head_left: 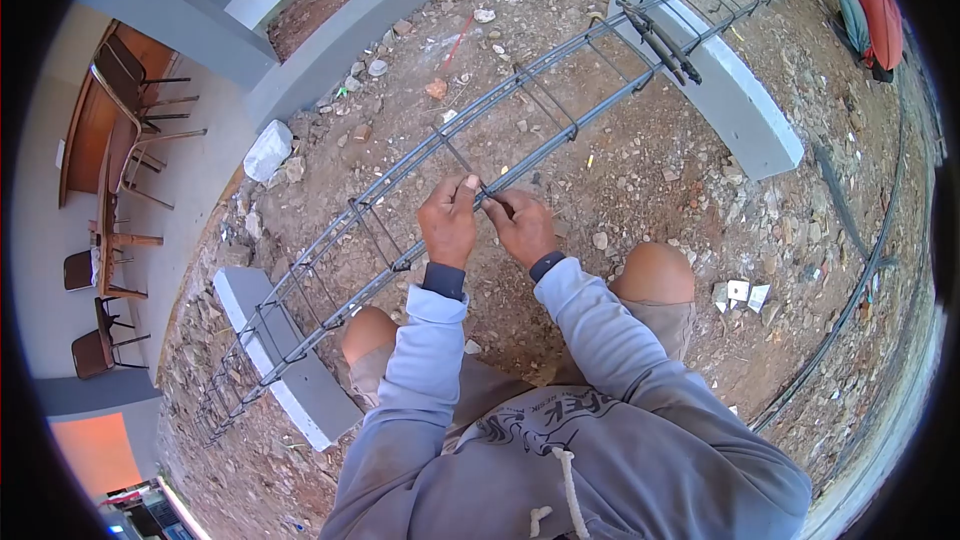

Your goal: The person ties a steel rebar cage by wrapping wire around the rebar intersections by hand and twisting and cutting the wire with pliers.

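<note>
A long cage of steel bars (540,151) with square stirrups runs diagonally from lower left to upper right. My left hand (448,223) is closed at the near bars, thumb and fingers pinched at the lower end of a stirrup (458,152). Beside it, my right hand (521,226) is closed too, its fingertips against the same bars. What lies between the fingertips is too small to make out. Dark pincer-like tools (660,43) rest on top of the cage farther up. The cage lies across two grey blocks, one at right (735,105) and one at lower left (310,395).
Stony soil surrounds my knees. A white rock (268,151) lies at left, near chairs (128,75) and a wooden table (85,130) on a paved floor. White tile pieces (738,290) and a black hose (850,312) are at right. Red cloth (880,20) hangs top right.
</note>
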Tool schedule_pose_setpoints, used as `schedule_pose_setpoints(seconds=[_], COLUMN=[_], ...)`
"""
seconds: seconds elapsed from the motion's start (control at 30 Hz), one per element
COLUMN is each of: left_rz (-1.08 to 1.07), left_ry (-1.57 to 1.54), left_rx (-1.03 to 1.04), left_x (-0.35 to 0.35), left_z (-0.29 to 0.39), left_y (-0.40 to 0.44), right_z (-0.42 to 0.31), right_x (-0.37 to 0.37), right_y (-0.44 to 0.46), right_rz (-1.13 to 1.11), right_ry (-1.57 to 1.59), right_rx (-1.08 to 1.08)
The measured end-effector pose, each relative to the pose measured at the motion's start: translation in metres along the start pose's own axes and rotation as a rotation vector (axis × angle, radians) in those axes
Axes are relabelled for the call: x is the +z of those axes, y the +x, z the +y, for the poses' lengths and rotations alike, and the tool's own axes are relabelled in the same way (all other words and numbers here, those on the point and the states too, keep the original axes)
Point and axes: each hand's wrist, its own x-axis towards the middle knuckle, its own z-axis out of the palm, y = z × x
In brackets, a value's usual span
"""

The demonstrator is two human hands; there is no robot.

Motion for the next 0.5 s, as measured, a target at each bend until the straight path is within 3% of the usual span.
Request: schedule_pose_setpoints(seconds=[0.1, 0.2, 0.3, 0.5], left_rz=[-0.003, -0.041, -0.099, -0.348], left_ry=[-0.083, 0.003, 0.301, 0.518], left_rx=[0.033, 0.204, 0.462, 0.626], left_x=[0.002, -0.003, -0.013, -0.041], left_z=[-0.006, 0.0, -0.005, 0.002], left_y=[-0.008, -0.024, -0.027, -0.012], right_z=[-0.004, -0.005, -0.004, -0.004], right_x=[-0.001, 0.001, 0.002, -0.008], right_y=[0.001, 0.004, 0.007, 0.016], right_rz=[-0.008, -0.005, -0.009, -0.144], right_ry=[-0.015, -0.066, -0.072, 0.0], right_rx=[0.021, 0.016, -0.008, 0.08])
